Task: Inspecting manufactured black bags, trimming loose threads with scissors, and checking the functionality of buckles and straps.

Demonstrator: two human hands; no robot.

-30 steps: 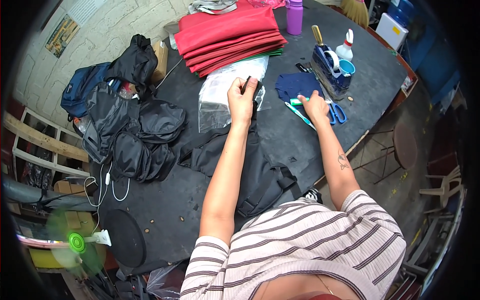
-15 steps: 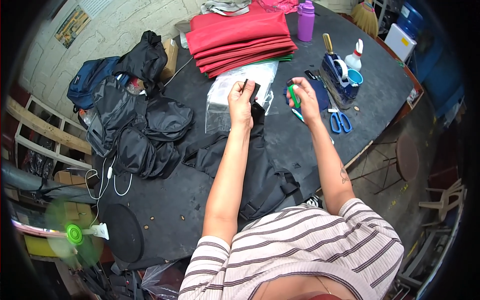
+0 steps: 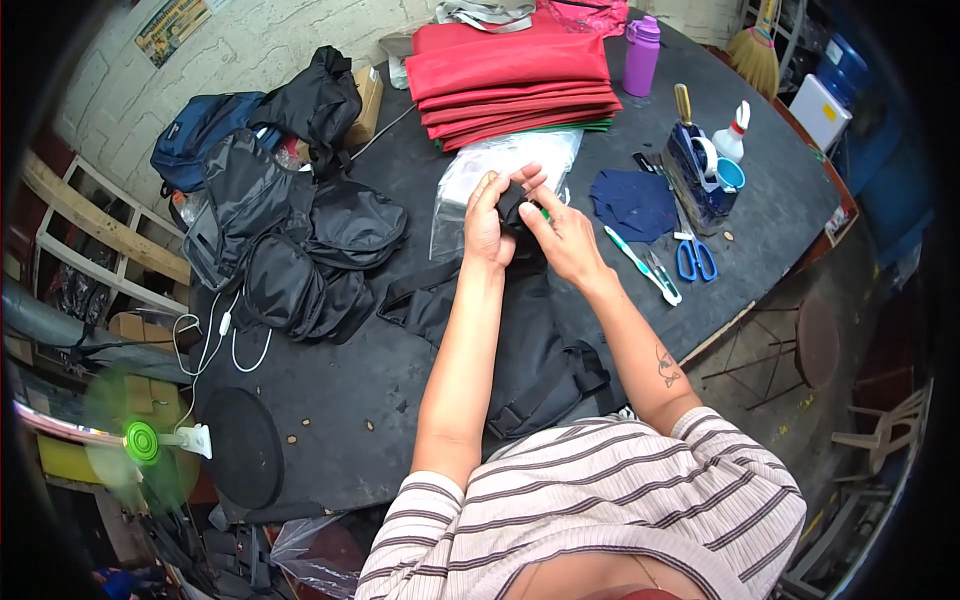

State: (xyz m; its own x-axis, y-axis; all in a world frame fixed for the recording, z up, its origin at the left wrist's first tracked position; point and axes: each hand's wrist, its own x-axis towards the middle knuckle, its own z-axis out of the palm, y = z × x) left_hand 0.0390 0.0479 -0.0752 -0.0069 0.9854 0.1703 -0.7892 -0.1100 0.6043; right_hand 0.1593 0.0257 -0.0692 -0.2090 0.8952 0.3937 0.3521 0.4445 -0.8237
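Note:
My left hand [image 3: 488,222] is closed on a piece of black webbing strap [image 3: 514,207], lifted above a black bag [image 3: 520,340] that lies on the table in front of me. Against the same strap presses my right hand [image 3: 565,235], thumb bent. A small green object [image 3: 546,213] shows at its fingers, mostly hidden, so its exact kind is unclear. A loose strap with a buckle [image 3: 510,418] lies on the bag's near end. Behind my hands is a clear plastic packet [image 3: 455,190].
Folded red fabric [image 3: 515,85] is stacked at the far side, a purple bottle [image 3: 641,60] beside it. Blue scissors [image 3: 697,258], a white-and-teal tool [image 3: 632,255] and a tool holder [image 3: 700,190] are at right. Black bags [image 3: 265,220] lie left; a green fan [image 3: 141,443] spins nearby.
My right hand has moved left, bringing the green object to the black strap in my left hand. The dark blue cloth and white-and-teal tool it covered now show fully.

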